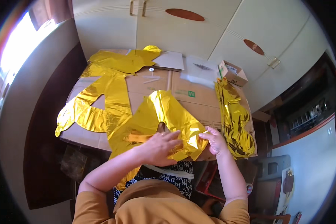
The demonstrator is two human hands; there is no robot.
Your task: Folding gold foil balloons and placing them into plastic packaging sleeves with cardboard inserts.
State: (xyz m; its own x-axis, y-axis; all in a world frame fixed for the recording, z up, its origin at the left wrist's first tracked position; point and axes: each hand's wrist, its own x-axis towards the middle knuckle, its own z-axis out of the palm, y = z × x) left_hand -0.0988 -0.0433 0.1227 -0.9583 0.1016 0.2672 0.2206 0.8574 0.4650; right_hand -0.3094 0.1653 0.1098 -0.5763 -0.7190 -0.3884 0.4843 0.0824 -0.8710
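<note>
A flat, creased piece of gold foil (162,106), resembling an uninflated foil balloon, lies at the near edge of the cardboard-covered table. My left hand (160,148) rests across it with fingers stretched out and spread. At the foil's right edge my right hand (214,140) is closed, pinching the rim between thumb and fingers. A small dark patch shows beside my left fingers; I cannot tell whether it is a hole. Next to this piece, on the left, another gold foil shape (117,95) with a triangular opening lies flat, partly overlapped.
More gold foil (112,59) covers the far left corner. A folded gold foil bundle (233,123) lies along the right edge. At the back are a white sheet (170,60), a clear plastic bag (198,69) and a small open box (233,72). Thin white sticks (152,79) lie mid-table on the cardboard (142,89).
</note>
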